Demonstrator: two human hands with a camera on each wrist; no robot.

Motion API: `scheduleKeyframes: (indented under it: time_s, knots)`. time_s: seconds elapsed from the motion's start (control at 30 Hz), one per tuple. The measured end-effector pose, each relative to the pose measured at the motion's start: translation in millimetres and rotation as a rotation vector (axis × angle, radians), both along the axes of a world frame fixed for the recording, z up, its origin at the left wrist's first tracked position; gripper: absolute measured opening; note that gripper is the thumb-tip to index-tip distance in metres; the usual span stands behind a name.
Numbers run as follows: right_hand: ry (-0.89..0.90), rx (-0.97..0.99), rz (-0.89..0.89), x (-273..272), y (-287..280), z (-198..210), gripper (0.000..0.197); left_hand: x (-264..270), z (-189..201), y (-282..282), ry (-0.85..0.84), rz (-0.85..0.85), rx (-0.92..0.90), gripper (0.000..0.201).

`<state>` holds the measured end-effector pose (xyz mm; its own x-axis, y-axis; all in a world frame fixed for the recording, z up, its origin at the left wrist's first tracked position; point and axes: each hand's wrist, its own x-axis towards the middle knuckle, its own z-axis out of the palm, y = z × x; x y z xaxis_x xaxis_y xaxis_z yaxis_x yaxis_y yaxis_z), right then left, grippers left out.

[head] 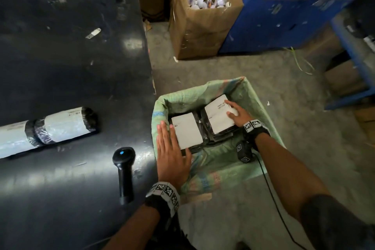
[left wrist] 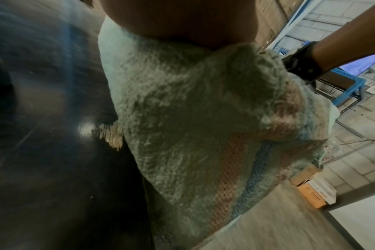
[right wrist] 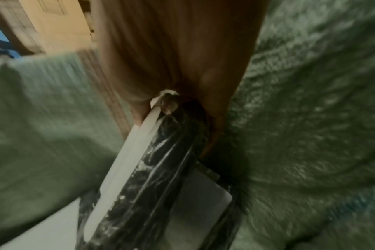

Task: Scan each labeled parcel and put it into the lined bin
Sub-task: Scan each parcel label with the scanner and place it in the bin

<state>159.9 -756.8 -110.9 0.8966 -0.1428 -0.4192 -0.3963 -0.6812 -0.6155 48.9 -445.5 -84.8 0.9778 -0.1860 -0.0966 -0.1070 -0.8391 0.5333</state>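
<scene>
A bin lined with a green woven sack (head: 215, 168) stands on the floor right of the black table (head: 67, 71). Two black-wrapped parcels with white labels lie inside: one on the left (head: 187, 133), one on the right (head: 217, 116). My right hand (head: 233, 110) grips the right parcel's (right wrist: 161, 160) far end, fingers over the label, low inside the liner (right wrist: 310, 101). My left hand (head: 170, 148) lies flat with straight fingers on the liner's (left wrist: 193, 118) left rim, beside the left parcel. A long rolled parcel (head: 46, 130) and a black handheld scanner (head: 124, 168) lie on the table.
A cardboard box of paper roll cores (head: 205, 16) and a blue cabinet (head: 284, 20) stand beyond the bin. A blue rack (head: 353, 87) is at the right. A black cable (head: 269, 195) trails from my right wrist over the concrete floor. A tape scrap (head: 93, 33) lies on the table.
</scene>
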Motion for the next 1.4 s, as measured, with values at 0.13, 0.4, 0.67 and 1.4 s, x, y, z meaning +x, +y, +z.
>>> scheduleKeyframes:
  time_s: [0.13,0.4,0.67,1.4]
  knots:
    - [0.053,-0.071,-0.052,-1.6,0.2,-42.9,0.053,-1.1,-7.1,5.8,-0.030,-0.001,-0.019,0.085]
    - [0.386,-0.613,0.072,5.6,13.0,-88.4,0.073,3.9,-7.9,6.7,-0.032,0.002,-0.030,0.088]
    - [0.185,-0.491,0.065,26.7,78.5,34.4,0.073,22.2,6.6,35.1,0.077,0.002,-0.401,0.077]
    - [0.232,-0.046,0.008,-112.3,405.5,27.1,0.073,105.6,-31.2,500.7,0.232,0.456,0.232,0.142]
